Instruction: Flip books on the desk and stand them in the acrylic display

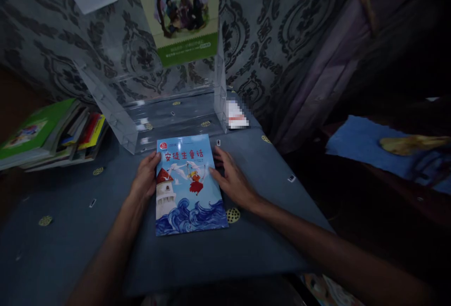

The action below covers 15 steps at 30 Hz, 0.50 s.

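Observation:
A blue storybook [211,191] with red Chinese characters, a red-roofed tower, white birds and dark blue waves on its cover faces up on the table, in front of me. My left hand [146,173] is closed at its left edge, with the thumb and fingertips by the upper corner. On the other side, my right hand [233,179] rests its thumb against the right edge. The other fingers of that hand stretch forward, apart from the cover. Whether any fingers reach under the book is hidden.
Behind the book stands a clear acrylic rack [221,85], with a green and cream picture book [186,56] upright at its top. A stack of books [42,132] lies at the left. The patterned tablecloth [282,231] ends at the right, beyond which lies blue cloth [362,139].

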Each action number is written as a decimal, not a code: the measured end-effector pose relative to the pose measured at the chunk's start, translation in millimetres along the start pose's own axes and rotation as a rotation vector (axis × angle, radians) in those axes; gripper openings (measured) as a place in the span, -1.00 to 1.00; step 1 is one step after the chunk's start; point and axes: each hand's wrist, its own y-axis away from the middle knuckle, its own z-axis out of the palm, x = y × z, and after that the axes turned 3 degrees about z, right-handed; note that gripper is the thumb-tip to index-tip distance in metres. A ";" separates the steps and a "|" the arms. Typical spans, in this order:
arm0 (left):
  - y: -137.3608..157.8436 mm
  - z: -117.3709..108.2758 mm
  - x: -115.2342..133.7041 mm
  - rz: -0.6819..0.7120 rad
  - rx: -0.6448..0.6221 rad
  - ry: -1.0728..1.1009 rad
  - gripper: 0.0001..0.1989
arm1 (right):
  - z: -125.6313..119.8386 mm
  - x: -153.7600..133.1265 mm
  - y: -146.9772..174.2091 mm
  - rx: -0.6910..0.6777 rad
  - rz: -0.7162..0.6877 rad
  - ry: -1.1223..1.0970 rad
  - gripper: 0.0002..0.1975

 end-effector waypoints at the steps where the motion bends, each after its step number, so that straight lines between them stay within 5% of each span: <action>1: 1.6 0.9 0.6 0.019 0.003 0.019 -0.77 | 0.5 -0.5 -0.9 0.007 0.051 -0.080 -0.32; 7: 17.9 16.2 1.4 0.166 0.002 0.090 -0.51 | 10.3 -30.8 -3.1 -0.132 0.472 -0.721 -0.41; 15: 32.9 32.3 2.8 0.250 -0.017 0.068 -0.53 | 18.8 -49.8 0.9 -0.053 0.412 -0.845 -0.50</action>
